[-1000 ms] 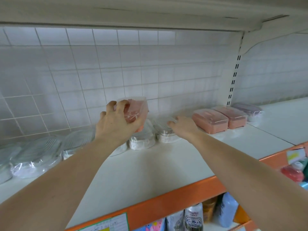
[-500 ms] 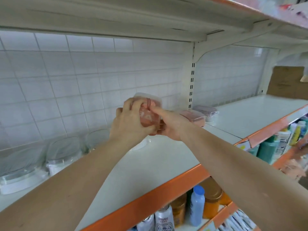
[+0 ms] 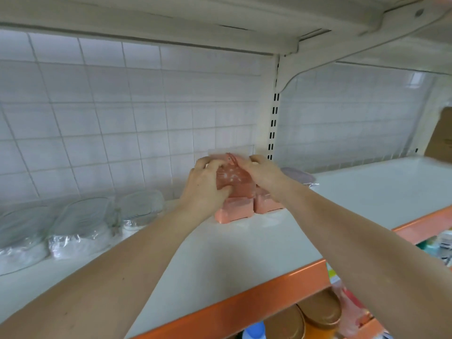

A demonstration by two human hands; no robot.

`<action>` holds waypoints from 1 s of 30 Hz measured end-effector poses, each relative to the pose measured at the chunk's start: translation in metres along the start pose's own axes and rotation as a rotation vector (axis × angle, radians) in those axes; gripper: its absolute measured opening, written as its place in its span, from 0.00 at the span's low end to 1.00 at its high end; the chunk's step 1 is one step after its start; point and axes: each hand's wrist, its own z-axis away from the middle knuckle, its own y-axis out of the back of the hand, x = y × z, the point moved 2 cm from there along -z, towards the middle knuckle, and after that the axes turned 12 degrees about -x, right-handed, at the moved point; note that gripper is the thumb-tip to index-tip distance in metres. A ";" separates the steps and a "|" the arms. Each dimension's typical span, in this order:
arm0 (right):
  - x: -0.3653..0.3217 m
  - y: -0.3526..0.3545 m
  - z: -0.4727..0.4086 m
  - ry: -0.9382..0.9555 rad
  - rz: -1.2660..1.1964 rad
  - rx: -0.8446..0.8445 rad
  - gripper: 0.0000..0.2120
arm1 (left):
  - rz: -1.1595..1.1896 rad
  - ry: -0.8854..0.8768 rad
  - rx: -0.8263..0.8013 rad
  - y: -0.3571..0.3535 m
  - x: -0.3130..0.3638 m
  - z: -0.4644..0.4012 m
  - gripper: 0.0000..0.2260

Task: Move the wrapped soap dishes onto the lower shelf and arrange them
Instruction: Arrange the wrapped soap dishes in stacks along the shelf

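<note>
Both hands gripped one wrapped pink soap dish (image 3: 231, 176), tilted, w/ left hand (image 3: 204, 185) & right hand (image 3: 263, 173) curled round its sides. It was held just above two pink dishes (image 3: 233, 211) on the white shelf (image 3: 220, 253), near the tiled back wall (image 3: 110, 118). Clear wrapped dishes (image 3: 80, 223) sat to the left.

Soft even light — blurred, warped edges

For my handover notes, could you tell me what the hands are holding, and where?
Both hands hold one wrapped pink soap dish: left hand on its left side, right hand on its right.
</note>
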 end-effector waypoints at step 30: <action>-0.084 -0.083 0.044 0.301 0.542 -0.163 0.21 | -0.327 0.522 0.002 0.102 -0.032 0.134 0.25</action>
